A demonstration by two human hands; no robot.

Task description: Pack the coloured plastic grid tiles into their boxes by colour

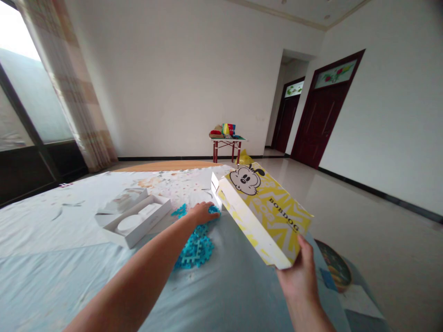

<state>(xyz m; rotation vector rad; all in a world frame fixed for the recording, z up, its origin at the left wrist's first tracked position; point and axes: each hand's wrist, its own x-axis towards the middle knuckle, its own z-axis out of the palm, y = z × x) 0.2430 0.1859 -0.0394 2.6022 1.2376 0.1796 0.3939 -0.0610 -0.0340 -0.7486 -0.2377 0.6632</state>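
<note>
My right hand [300, 269] grips the near end of a yellow and white cardboard box [263, 207] marked BOBDOG, with a cartoon dog on its face. The box is tilted, and its far end has a white flap [217, 189] standing open. Beside that end, my left hand [201, 213] is closed on a blue toothed plastic piece [213, 210]. More blue plastic pieces [195, 249] lie heaped on the cloth below my left wrist, partly hidden by my forearm. The inside of the box is not visible.
An open white box [133, 237] with round white items inside rests left on the cloth-covered table [86, 272]. A round dark picture [334, 265] lies at the table's right edge. Across the room stands a small table [226, 139] with colourful things, near a yellow bag [245, 157].
</note>
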